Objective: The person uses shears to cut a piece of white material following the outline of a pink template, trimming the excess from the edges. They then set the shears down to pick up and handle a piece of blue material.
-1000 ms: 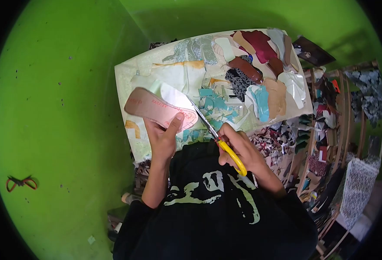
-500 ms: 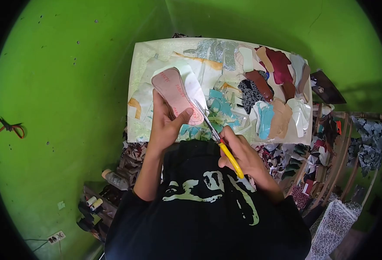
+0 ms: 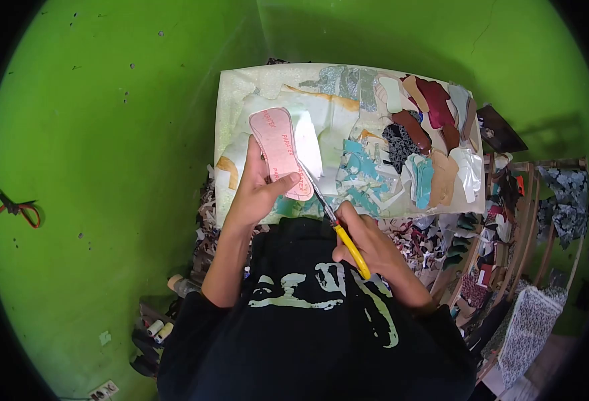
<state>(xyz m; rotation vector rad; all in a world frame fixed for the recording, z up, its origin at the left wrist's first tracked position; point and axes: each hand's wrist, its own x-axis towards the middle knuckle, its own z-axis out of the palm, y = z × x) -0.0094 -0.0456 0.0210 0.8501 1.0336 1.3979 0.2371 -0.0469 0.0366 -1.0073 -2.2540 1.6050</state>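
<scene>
A pink insole-shaped piece (image 3: pixel 279 144) with red lettering is held upright in my left hand (image 3: pixel 257 194), its thumb pressed on the lower part. White sheet material (image 3: pixel 310 144) shows along the piece's right side. My right hand (image 3: pixel 371 242) is closed round the yellow handle of the scissors (image 3: pixel 348 244). Their blades point up and left and meet the right edge of the pink piece near its narrow middle. Both hands are over the near side of the white table (image 3: pixel 231 90).
Teal scraps (image 3: pixel 361 167) lie at the table's middle. Brown, maroon and beige cut pieces (image 3: pixel 411 130) are on its right. Wooden racks (image 3: pixel 528 220) with fabric stand at the right. Another pair of scissors (image 3: pixel 15 207) hangs on the green wall at the left.
The view has shifted, so the table appears farther right. Less white material shows round the pink piece, and the scissors' blades are closer together along its right edge.
</scene>
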